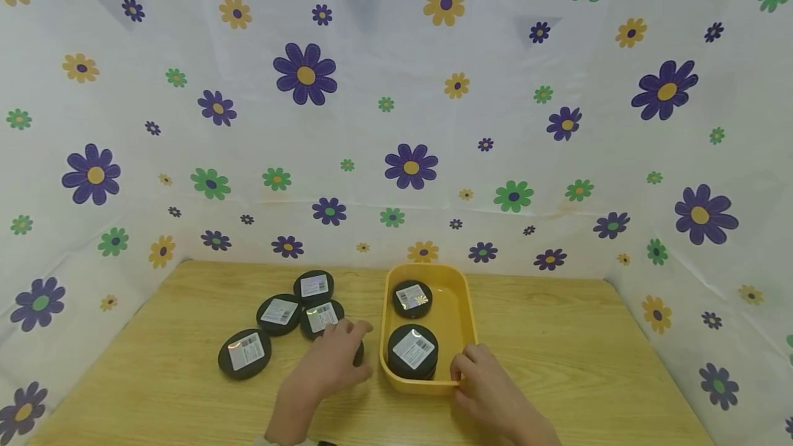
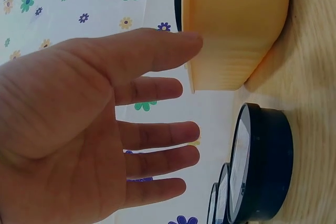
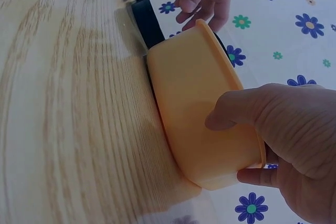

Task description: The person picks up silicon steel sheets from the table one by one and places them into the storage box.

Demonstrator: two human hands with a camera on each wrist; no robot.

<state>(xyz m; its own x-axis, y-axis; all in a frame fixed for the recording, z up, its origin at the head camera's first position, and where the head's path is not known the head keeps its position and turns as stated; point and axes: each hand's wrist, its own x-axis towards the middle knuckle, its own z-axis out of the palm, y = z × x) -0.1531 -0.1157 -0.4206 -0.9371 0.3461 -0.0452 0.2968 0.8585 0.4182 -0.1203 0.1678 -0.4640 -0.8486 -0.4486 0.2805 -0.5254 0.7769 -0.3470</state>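
We see on the wooden table (image 1: pixel 557 343), lower middle of the head view, the yellow tray (image 1: pixel 457 322), its long axis going up the frame. The right hand (image 1: pixel 492 391) grips its lower right corner. The left hand (image 1: pixel 328 360), fingers straight and holding nothing, is left of the tray, and is the nearer hand to one black container (image 1: pixel 358 355), which it mostly hides. We find other loose black containers (image 1: pixel 244 354) further left. The left wrist view shows us a container's deep side, and the right wrist view the thumb (image 3: pixel 223 119) pressing the tray's outer wall; from above we miss both.
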